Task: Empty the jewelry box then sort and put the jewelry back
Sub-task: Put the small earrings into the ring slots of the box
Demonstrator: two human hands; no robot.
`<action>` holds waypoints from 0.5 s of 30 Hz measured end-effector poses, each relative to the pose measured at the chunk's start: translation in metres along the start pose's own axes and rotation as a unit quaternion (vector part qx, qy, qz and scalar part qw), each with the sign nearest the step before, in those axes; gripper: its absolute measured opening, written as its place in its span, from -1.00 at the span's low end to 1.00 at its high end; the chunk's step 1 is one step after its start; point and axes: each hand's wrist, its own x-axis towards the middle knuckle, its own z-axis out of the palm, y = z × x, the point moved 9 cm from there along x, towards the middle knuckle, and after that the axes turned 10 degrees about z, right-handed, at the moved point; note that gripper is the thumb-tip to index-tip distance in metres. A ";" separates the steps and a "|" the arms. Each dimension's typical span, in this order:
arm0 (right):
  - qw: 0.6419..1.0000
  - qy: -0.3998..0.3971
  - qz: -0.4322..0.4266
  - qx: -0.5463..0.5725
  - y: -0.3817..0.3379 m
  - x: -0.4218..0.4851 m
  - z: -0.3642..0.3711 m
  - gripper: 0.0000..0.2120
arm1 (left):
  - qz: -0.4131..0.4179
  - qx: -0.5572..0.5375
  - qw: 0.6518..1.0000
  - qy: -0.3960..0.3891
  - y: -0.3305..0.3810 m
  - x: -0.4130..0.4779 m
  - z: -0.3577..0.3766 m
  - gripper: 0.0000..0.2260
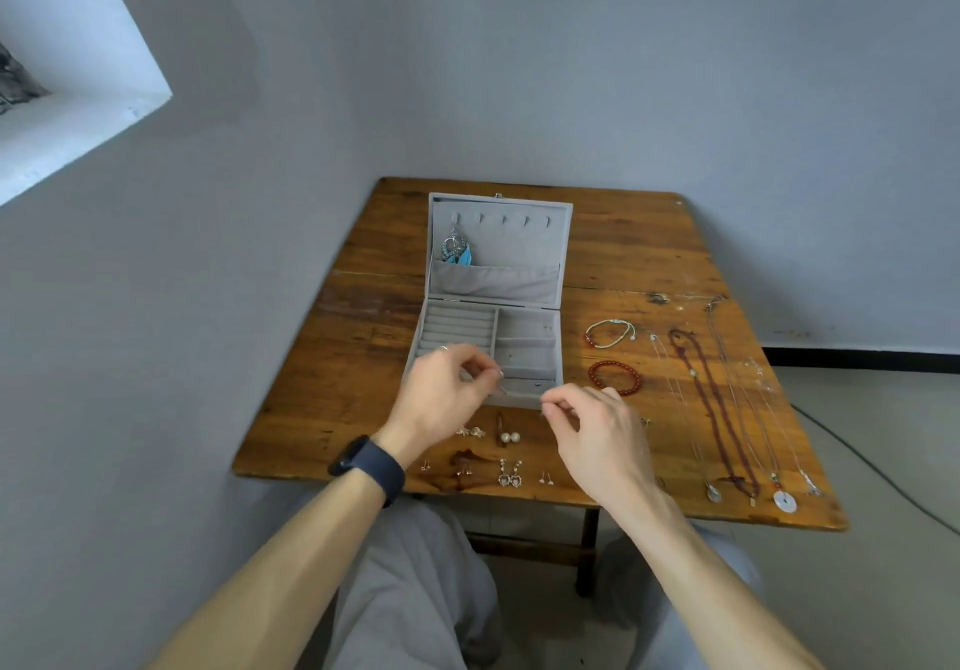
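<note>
Head view: your left hand (447, 394) pinches a small silver piece (501, 382) over the open jewelry box (519, 253), hiding its near-left corner; your right hand (597, 425) is curled just beside, and I cannot tell what it holds; earrings (509, 477) lie in front of the box; a red bracelet (613, 361) and necklaces (711, 399) lie to the right on the table (649, 253).

One jewelry box (519, 248) on the tabletop (623, 253), lid up, with one blue feather earring (458, 249) hanging inside. Two bracelets just right of the box: one pale cord bracelet (610, 332), one red bead bracelet (614, 377). Toward the right edge, one dark red beaded necklace (711, 399) and thin silver chains (740, 383), three at least, too fine to count surely. Along the near edge, six little earring sets (509, 477) show. One small silver piece (501, 373) sits pinched in the left hand (447, 388).
</note>
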 end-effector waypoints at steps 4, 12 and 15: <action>0.998 -0.021 0.000 0.052 -0.019 0.016 0.003 -0.90 | -0.114 -0.102 0.984 0.089 -0.053 0.006 -0.036 -0.90; 0.949 -0.169 0.129 0.235 -0.026 0.042 0.053 -0.91 | -0.267 -0.287 0.914 0.103 -0.112 -0.003 -0.028 -0.90; 0.945 -0.174 0.140 0.241 -0.020 0.045 0.062 -0.92 | -0.272 -0.325 0.900 0.106 -0.112 -0.007 -0.026 -0.88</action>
